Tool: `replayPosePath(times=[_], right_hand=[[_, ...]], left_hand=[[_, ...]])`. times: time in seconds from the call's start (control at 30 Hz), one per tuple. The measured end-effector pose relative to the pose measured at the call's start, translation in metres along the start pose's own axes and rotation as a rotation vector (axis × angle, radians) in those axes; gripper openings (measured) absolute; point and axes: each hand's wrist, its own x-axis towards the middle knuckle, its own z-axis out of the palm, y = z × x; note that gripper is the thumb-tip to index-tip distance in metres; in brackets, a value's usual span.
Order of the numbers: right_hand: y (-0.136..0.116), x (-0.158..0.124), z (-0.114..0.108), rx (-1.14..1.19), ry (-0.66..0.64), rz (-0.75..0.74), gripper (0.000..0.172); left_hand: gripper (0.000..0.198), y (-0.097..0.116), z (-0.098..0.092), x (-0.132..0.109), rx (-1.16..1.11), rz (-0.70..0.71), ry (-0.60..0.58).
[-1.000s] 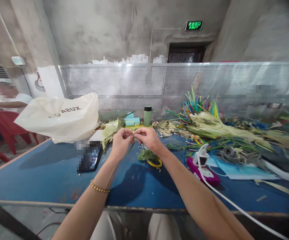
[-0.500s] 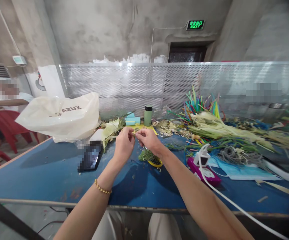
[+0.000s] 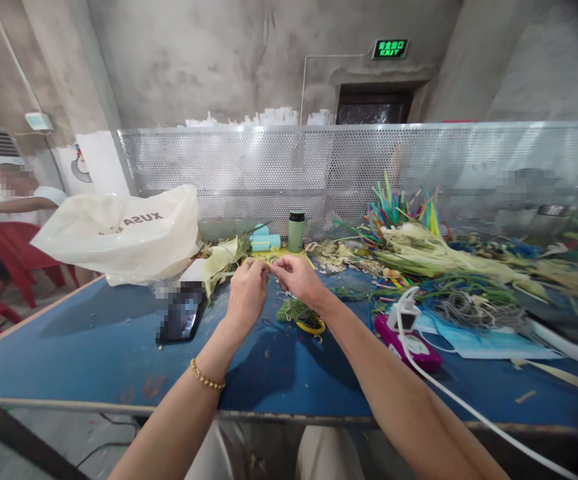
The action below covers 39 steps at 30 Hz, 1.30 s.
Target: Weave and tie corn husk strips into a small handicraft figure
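Green strand (image 3: 269,265) sat above the desk (image 3: 93,347), just behind the green bundle (image 3: 296,311). We had our left hand (image 3: 247,293) and right hand (image 3: 296,280) both pinched shut on it. Since a second earlier we'd only nudged fingertips closer; same grip, same fiddling.

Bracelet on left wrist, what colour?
Gold, beaded bracelet; shows best in the head view.

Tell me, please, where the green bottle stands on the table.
In the head view, the green bottle stands upright at the far middle of the blue table, close to the perforated metal screen, just right of the light blue rolls.
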Motion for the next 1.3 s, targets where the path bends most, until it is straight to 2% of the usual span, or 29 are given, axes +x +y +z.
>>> replayPosePath(times=[0.2, 0.3, 0.4, 0.5, 0.67, 0.9, 1.1, 1.3], right_hand=[[-0.003, -0.002, 0.002, -0.346, 0.039, -0.276, 0.003], [-0.004, -0.004, 0.002, -0.488, 0.057, -0.4, 0.009], [-0.004, -0.005, 0.001, -0.507, 0.039, -0.459, 0.012], [-0.001, -0.003, 0.0, -0.423, 0.021, -0.387, 0.01], [0.005, 0.002, -0.002, -0.162, 0.015, -0.131, 0.005], [0.002, 0.001, -0.004, 0.296, -0.061, 0.16, 0.016], [-0.002, 0.001, -0.003, 0.506, -0.076, 0.244, 0.02], [-0.001, 0.002, -0.002, 0.545, -0.024, 0.269, 0.019]], left_hand=[[0.014, -0.007, 0.0, 0.002, 0.003, -0.07, -0.021], [0.012, -0.01, 0.001, 0.003, -0.018, -0.093, -0.044], [0.011, -0.012, 0.001, 0.004, -0.028, -0.089, -0.065], [0.014, -0.012, 0.001, 0.004, -0.012, -0.051, -0.081], [0.02, -0.008, 0.0, 0.003, -0.009, 0.04, -0.078], [0.018, -0.003, -0.004, 0.004, -0.114, 0.008, -0.034], [0.011, 0.0, -0.006, 0.004, -0.154, -0.052, 0.034], [0.012, 0.003, -0.006, 0.003, -0.221, -0.036, -0.001]])
